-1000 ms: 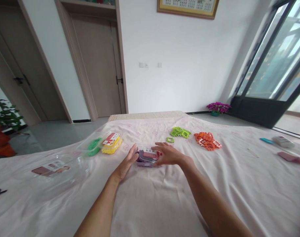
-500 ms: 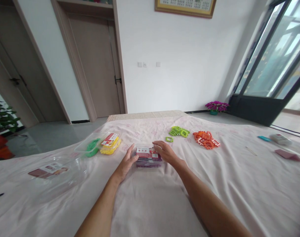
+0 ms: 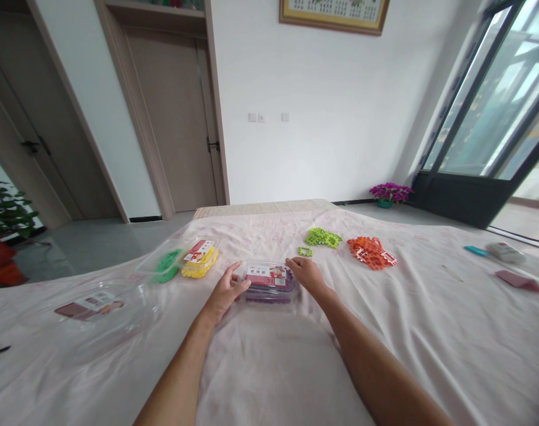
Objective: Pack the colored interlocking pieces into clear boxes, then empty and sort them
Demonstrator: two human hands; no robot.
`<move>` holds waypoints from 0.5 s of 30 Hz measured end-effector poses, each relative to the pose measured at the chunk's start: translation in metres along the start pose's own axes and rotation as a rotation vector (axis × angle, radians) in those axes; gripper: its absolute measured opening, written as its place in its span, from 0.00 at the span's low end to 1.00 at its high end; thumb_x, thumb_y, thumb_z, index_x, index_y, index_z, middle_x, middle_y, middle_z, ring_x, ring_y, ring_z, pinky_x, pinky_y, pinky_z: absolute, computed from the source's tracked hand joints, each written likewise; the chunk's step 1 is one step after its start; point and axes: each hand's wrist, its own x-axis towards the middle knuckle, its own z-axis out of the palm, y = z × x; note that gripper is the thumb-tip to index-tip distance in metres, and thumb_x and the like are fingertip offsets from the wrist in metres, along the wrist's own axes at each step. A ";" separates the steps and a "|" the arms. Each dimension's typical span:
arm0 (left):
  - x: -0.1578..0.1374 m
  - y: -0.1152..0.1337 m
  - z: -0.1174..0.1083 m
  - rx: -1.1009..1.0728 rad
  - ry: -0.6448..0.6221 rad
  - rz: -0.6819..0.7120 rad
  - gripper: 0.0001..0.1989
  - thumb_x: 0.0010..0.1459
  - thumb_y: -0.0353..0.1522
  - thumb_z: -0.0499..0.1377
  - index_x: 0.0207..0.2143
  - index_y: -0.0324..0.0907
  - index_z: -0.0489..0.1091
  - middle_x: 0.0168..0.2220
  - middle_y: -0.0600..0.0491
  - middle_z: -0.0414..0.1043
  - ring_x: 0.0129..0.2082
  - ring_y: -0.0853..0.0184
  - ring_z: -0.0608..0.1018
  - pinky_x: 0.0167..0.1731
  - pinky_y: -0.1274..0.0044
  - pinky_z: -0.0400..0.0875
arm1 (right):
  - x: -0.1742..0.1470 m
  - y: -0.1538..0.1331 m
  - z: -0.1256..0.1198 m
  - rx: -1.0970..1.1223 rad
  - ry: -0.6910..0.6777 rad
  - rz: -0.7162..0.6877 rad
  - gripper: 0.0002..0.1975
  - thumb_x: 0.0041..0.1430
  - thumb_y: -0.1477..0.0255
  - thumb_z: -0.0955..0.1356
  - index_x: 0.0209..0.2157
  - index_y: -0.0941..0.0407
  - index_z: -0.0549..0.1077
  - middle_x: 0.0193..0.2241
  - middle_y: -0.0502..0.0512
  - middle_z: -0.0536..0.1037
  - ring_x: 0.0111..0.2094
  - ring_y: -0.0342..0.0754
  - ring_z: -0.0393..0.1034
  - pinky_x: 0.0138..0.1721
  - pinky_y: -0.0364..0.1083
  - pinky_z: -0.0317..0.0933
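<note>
A clear plastic clamshell box (image 3: 269,299) with a red and white label on its lid lies in front of me, purple plastic pieces showing inside. My left hand (image 3: 226,290) holds its left side, thumb on the near edge of the lid and index finger raised. At the far right corner, the bent fingers of my right hand (image 3: 307,273) grip the rim; their tips are partly hidden. Beyond the box are a single lime-green square piece (image 3: 304,251), a heap of lime-green pieces (image 3: 323,237) and a heap of orange-red pieces (image 3: 370,253).
To the left stand a labelled box of yellow pieces (image 3: 200,260), green pieces (image 3: 168,266) in clear plastic and a large clear container (image 3: 105,322). A blue item (image 3: 475,251), a white packet (image 3: 505,252) and a pinkish cloth (image 3: 520,280) lie at right on the wrinkled tablecloth (image 3: 269,378).
My right hand has slid right, off the top of the label to the far right corner, with fingers more curled. The left hand has shifted slightly outward, leaving more of the lid visible.
</note>
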 end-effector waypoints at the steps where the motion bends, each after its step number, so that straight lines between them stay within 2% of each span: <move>1: -0.001 0.002 -0.001 -0.007 -0.025 -0.018 0.43 0.50 0.45 0.67 0.64 0.43 0.56 0.35 0.56 0.65 0.27 0.73 0.69 0.24 0.81 0.63 | 0.001 0.001 0.000 0.024 0.005 -0.005 0.22 0.60 0.59 0.61 0.16 0.56 0.63 0.16 0.49 0.64 0.23 0.43 0.59 0.26 0.42 0.45; 3: -0.003 0.007 -0.002 -0.032 -0.075 -0.067 0.45 0.50 0.44 0.68 0.65 0.44 0.53 0.31 0.58 0.62 0.24 0.75 0.67 0.22 0.82 0.62 | 0.002 0.004 0.001 0.073 0.016 -0.014 0.23 0.59 0.58 0.62 0.15 0.56 0.63 0.16 0.48 0.62 0.23 0.43 0.59 0.26 0.43 0.45; 6: -0.006 0.013 -0.003 -0.089 -0.113 -0.155 0.46 0.49 0.44 0.69 0.65 0.44 0.53 0.31 0.57 0.65 0.25 0.73 0.69 0.23 0.81 0.66 | 0.002 0.007 0.003 0.177 0.035 -0.010 0.23 0.56 0.57 0.64 0.14 0.56 0.63 0.14 0.48 0.62 0.22 0.43 0.58 0.26 0.43 0.46; 9: -0.006 0.014 -0.002 -0.143 -0.097 -0.222 0.44 0.51 0.44 0.68 0.66 0.44 0.53 0.30 0.55 0.68 0.25 0.70 0.73 0.25 0.79 0.70 | 0.002 0.008 0.007 0.327 0.033 0.018 0.22 0.54 0.56 0.65 0.16 0.56 0.68 0.14 0.49 0.64 0.23 0.45 0.60 0.26 0.43 0.49; 15: -0.001 0.010 0.002 -0.187 -0.041 -0.285 0.34 0.61 0.41 0.59 0.66 0.45 0.52 0.24 0.59 0.65 0.24 0.67 0.78 0.25 0.77 0.74 | 0.002 0.009 0.013 0.552 -0.044 0.104 0.21 0.52 0.54 0.67 0.23 0.58 0.76 0.16 0.50 0.70 0.24 0.46 0.64 0.26 0.43 0.54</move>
